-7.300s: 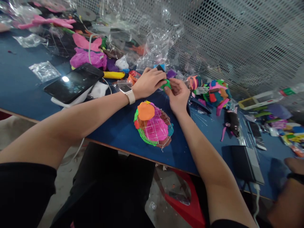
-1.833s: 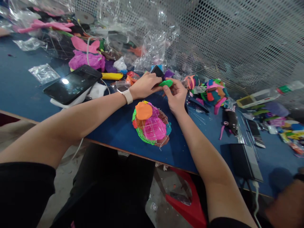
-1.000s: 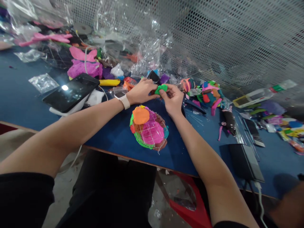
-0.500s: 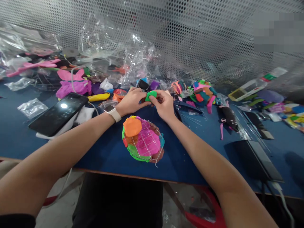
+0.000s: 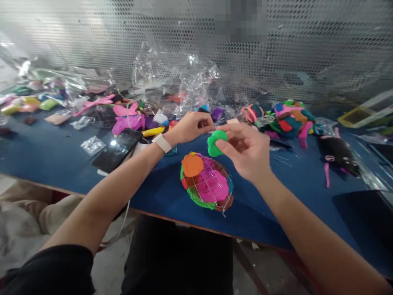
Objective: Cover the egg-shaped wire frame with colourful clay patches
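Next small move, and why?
Probably bring the green piece down onto the wire-laced clay form, beside the orange patch. The right hand has it pinched at one side, most of it showing; the orange patch covers some wire, while other wires lie exposed.

Looks from the person's head, forward and down over the blue table (image 5: 61,155), wide and from close above. Sees the left hand (image 5: 190,127) just above the middle of the frame and the right hand (image 5: 250,151) right of centre, both near. Reaches low enough to catch the black-clad lap (image 5: 178,258) at bottom centre, almost from overhead. Faces the perforated screen (image 5: 172,37) across the top of the frame, farther off. Leans slightly, with the table's near edge (image 5: 184,223) sloping from middle left to lower right.
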### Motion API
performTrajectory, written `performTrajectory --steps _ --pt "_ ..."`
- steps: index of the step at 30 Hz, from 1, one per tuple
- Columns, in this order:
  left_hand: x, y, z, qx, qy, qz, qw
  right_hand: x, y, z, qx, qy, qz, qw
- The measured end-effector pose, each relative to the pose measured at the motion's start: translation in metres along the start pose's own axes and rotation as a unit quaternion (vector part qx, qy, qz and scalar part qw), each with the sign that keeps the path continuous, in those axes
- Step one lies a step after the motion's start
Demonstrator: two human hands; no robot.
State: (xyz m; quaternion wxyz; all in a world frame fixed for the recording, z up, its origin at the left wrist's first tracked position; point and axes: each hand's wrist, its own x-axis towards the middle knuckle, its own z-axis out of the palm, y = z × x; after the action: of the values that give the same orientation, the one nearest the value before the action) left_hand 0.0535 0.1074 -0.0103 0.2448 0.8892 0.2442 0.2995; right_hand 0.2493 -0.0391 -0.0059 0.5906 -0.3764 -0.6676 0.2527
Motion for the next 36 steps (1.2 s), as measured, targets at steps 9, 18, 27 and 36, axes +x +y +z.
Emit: performTrajectory --steps 9,18,27,36 --pt "-0.053 0.036 -0.044 0.089 -0.076 -0.080 0.990 -0.019 0.020 0.003 0.019 -0.014 0.058 0.998" --pt "-0.139 0.084 -0.036 -0.035 -0.124 -0.272 0.954 -0.027 0.022 0.019 0.044 0.017 0.070 0.996" --pt "-0.143 0.117 0.010 -0.400 0.040 -0.314 0.860 -0.033 0.029 0.025 0.076 0.051 0.085 0.992" --pt "-0.095 0.093 0.034 -0.438 0.075 -0.287 0.849 -0.017 0.035 0.006 0.028 0.160 0.030 0.986"
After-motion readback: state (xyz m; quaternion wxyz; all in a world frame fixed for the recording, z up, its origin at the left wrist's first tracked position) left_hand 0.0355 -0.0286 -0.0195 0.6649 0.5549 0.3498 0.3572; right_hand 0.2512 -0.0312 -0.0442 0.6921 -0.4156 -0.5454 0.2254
